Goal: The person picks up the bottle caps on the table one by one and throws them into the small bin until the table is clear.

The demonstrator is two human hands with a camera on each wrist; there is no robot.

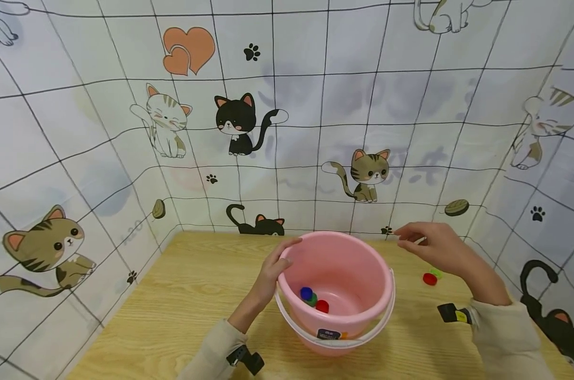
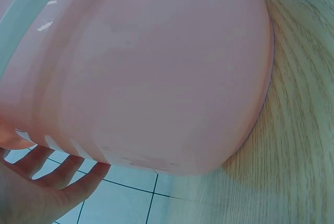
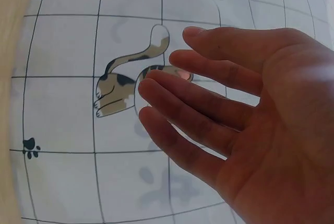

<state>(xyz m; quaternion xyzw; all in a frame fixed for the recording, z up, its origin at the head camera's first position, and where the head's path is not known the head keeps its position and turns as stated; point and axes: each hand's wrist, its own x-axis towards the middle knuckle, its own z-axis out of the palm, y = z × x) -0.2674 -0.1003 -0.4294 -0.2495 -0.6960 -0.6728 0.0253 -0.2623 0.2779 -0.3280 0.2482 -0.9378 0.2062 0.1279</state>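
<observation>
A pink bucket (image 1: pixel 334 264) stands tilted toward me on the wooden table, its pale handle (image 1: pixel 334 344) hanging down in front. My left hand (image 1: pixel 273 266) grips its left rim, thumb over the edge and fingers outside; the left wrist view shows the bucket's outer wall (image 2: pixel 167 78) with fingers (image 2: pixel 86 185) against it. Inside lie a blue cap (image 1: pixel 306 293), a green cap (image 1: pixel 312 301) and a red cap (image 1: pixel 322 306). Right of the bucket, my right hand (image 1: pixel 436 245) hovers, fingers loosely bent and nothing held, as the right wrist view confirms.
On the table right of the bucket lie a red cap (image 1: pixel 430 278) and a light green cap (image 1: pixel 436 273), below the right hand. White cloth walls (image 1: pixel 296 142) with grid lines and printed cats enclose the wooden table (image 1: pixel 196 285) at the back and both sides.
</observation>
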